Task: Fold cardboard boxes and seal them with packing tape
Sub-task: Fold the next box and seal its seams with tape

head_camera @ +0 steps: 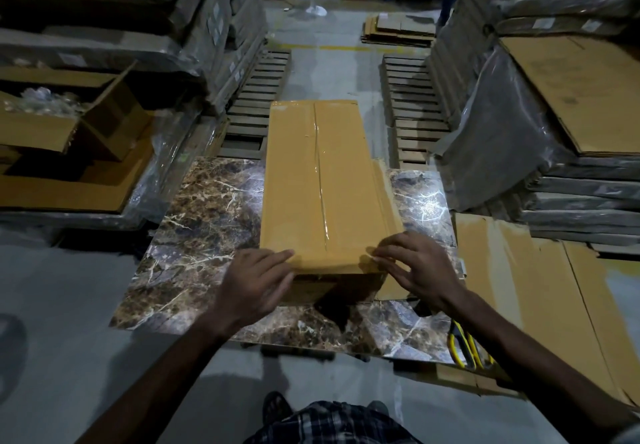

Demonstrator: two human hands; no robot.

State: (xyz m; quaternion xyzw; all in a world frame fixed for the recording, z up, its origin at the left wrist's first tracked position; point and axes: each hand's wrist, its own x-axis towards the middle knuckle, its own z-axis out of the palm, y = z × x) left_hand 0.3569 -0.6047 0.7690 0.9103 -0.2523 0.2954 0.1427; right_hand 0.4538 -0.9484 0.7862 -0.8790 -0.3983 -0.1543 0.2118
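A long, narrow cardboard box lies lengthwise on a marble-patterned slab, its top seam covered by a strip of clear tape running down the middle. My left hand rests with straight fingers on the box's near left corner. On the near right corner my right hand presses with spread fingers, where shiny tape wraps over the edge. No tape roll is in view.
Yellow-handled scissors lie at the slab's near right corner. Flat cardboard sheets cover the floor on the right. Wrapped stacks rise on both sides, with an open carton on the left and wooden pallets beyond the box.
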